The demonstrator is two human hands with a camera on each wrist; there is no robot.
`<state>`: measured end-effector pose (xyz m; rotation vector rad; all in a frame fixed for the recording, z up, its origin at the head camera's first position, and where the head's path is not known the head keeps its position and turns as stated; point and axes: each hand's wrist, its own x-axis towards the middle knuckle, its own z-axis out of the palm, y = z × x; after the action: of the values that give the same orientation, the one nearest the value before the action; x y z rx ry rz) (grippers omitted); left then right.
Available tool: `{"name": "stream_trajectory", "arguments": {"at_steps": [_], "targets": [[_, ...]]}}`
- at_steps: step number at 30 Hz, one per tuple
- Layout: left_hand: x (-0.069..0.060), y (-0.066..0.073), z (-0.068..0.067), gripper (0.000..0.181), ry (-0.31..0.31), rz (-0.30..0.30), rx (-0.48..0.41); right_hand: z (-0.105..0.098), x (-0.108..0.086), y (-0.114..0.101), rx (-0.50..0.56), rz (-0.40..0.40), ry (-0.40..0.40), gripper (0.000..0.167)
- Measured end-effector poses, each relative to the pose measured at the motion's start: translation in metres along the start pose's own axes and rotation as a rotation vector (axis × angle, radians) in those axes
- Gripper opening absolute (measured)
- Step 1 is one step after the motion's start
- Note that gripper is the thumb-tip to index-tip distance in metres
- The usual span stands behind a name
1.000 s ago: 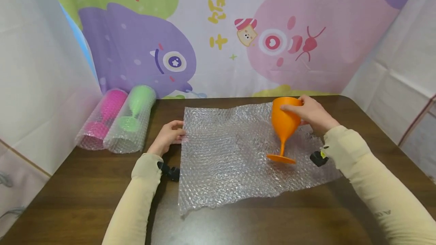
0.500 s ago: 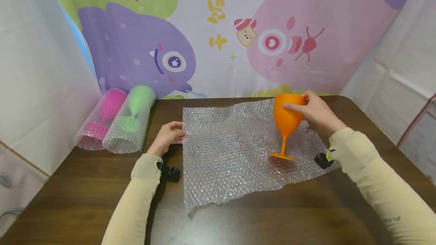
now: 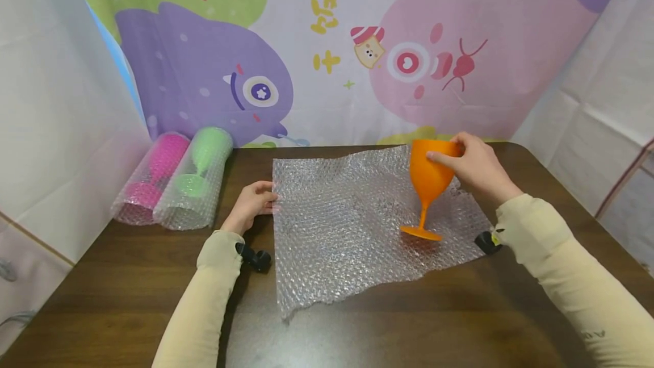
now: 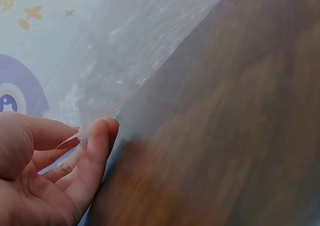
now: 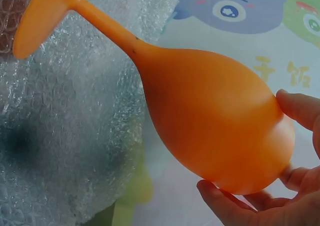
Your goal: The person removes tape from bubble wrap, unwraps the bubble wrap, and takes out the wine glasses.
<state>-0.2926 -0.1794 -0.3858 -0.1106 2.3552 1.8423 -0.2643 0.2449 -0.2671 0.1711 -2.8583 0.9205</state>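
An orange goblet stands nearly upright over the right part of a bubble-wrap sheet. My right hand grips its bowl near the rim; in the right wrist view the fingers and thumb hold the orange bowl around its wide end. Whether the foot touches the sheet, I cannot tell. At the sheet's left edge, my left hand pinches the wrap; the left wrist view shows the film's edge between thumb and fingers of the hand.
Two bubble-wrapped goblets, one pink and one green, lie side by side at the back left of the brown table. A cartoon-printed cloth hangs behind the table, with white sheeting on both sides.
The goblet and my right hand have moved slightly up and to the right. The sheet's right side has shifted and its lower edge sits a little higher. My left hand has hardly moved.
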Motion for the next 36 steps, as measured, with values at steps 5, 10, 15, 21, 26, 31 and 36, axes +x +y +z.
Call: {"name": "stream_trajectory", "arguments": {"at_steps": [5,10,15,21,26,31,36], "targets": [[-0.002,0.000,0.000,0.039,-0.001,0.014,0.003,-0.001,-0.005,-0.006,0.023,-0.016,0.007,0.056],[-0.003,0.000,0.000,0.039,0.028,0.011,0.003,-0.004,-0.007,-0.011,0.017,-0.024,0.009,0.058],[-0.002,0.000,0.000,0.038,0.044,0.000,0.012,-0.009,-0.007,-0.011,0.003,-0.033,0.037,0.059],[0.000,0.001,0.001,0.038,0.048,-0.005,0.036,-0.018,-0.003,-0.003,0.001,-0.045,0.084,0.060],[0.000,0.001,0.002,0.037,0.052,-0.016,0.086,-0.027,0.001,0.005,-0.009,-0.062,0.156,0.056],[0.001,0.001,0.002,0.037,0.055,-0.041,0.116,-0.032,0.008,0.020,-0.029,-0.072,0.235,0.052],[0.000,0.002,0.002,0.036,0.052,-0.037,0.120,-0.035,0.016,0.039,-0.013,-0.044,0.327,0.050]]}}
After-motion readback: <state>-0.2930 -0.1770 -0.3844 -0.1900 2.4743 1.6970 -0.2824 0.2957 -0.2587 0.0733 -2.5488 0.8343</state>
